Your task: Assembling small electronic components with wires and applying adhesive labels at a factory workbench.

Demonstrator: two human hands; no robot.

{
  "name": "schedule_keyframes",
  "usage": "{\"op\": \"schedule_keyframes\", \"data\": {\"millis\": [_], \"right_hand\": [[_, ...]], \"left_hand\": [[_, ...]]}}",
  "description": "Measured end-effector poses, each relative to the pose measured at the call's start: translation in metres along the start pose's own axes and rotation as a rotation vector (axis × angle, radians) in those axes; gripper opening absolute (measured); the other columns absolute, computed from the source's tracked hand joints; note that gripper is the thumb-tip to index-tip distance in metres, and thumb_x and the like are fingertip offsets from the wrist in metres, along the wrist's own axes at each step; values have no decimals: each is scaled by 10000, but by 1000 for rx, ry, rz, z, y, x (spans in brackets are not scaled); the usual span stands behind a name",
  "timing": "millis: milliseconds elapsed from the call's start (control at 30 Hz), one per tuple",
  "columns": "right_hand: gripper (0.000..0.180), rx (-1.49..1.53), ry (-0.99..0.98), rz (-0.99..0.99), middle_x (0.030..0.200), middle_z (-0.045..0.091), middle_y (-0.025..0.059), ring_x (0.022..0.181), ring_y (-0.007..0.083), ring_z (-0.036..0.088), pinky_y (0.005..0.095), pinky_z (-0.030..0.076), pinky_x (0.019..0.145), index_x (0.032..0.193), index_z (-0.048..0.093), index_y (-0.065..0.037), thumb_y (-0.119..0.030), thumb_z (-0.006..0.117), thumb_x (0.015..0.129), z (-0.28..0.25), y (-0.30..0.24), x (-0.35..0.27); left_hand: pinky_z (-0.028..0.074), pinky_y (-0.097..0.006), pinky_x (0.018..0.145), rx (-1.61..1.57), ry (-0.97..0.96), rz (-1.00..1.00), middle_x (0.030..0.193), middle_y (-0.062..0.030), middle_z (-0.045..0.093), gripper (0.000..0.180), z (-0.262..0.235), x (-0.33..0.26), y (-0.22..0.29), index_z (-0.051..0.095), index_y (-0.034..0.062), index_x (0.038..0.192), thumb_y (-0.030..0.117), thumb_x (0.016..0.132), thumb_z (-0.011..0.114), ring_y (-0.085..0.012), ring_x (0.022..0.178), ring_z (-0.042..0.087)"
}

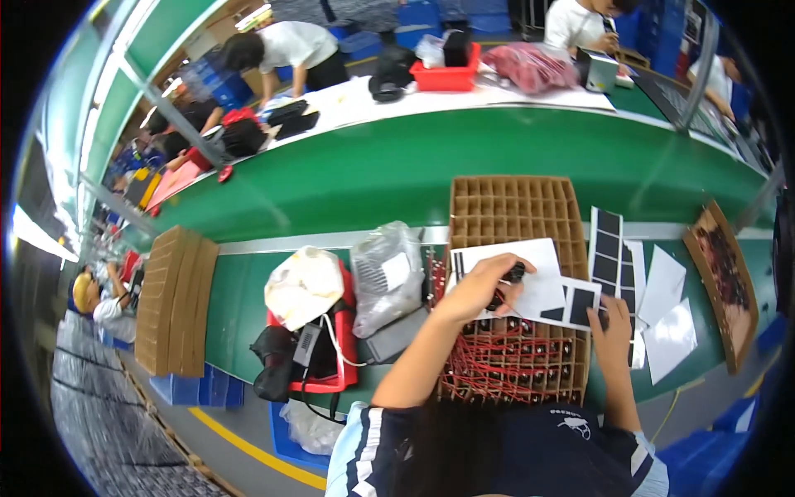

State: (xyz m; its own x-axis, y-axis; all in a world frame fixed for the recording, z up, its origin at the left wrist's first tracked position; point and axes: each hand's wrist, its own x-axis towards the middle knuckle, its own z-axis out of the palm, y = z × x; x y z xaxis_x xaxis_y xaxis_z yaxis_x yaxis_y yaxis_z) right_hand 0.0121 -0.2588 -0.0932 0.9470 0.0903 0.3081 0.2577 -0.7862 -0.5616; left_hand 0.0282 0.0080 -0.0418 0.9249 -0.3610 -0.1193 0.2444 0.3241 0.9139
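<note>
My left hand is closed round a small round black part, above a white sheet. At its right, my right hand has its fingers at the edge of a white backing strip with black square stickers, apparently pinching it. Beneath both hands a brown cardboard divider tray spans the bench. Its near cells hold several small black parts with red wires; the far cells show bare cardboard. More sticker sheets lie right of the tray.
On the left stand a red bin with a cloth-like white cover, a clear plastic bag and stacked cardboard dividers. White papers and a tilted cardboard tray are at the right. Other people work beyond the green panel.
</note>
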Motion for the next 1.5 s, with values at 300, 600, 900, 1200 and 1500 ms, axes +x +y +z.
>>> {"op": "schedule_keyframes", "data": {"millis": [300,600,900,1200,1500], "right_hand": [[182,182,-1,-48,712,523,128,591,210,508,292,419,553,915,560,33,10,579,736,-1,3,-11],[75,182,0,-74,751,510,141,656,275,514,318,426,591,808,551,36,25,557,734,1,0,-16],[83,142,15,-97,803,438,127,729,258,473,298,400,628,759,481,12,44,542,713,4,6,-14],[42,701,65,126,789,464,18,714,84,441,203,360,640,819,488,-15,-20,520,791,9,22,-7],[261,1194,-213,-110,795,513,34,709,84,489,198,410,643,1024,484,21,61,538,772,-4,-100,77]], "left_hand": [[333,-215,352,75,-92,20,631,-116,509,282,-5,11,4,410,17,908,284,923,319,-123,338,411],[302,-214,325,375,-49,-170,610,-73,523,223,-29,27,-38,430,41,900,262,897,399,-89,355,420],[323,-217,331,471,-68,-161,611,-53,505,223,-30,31,-39,434,52,897,272,898,399,-91,356,424],[314,-191,364,426,-74,-97,611,-8,461,245,-30,24,-25,499,48,906,278,902,414,-60,400,396],[337,-179,405,110,-51,293,818,-106,553,244,-11,-19,32,431,34,1113,139,893,412,-77,444,441]]}}
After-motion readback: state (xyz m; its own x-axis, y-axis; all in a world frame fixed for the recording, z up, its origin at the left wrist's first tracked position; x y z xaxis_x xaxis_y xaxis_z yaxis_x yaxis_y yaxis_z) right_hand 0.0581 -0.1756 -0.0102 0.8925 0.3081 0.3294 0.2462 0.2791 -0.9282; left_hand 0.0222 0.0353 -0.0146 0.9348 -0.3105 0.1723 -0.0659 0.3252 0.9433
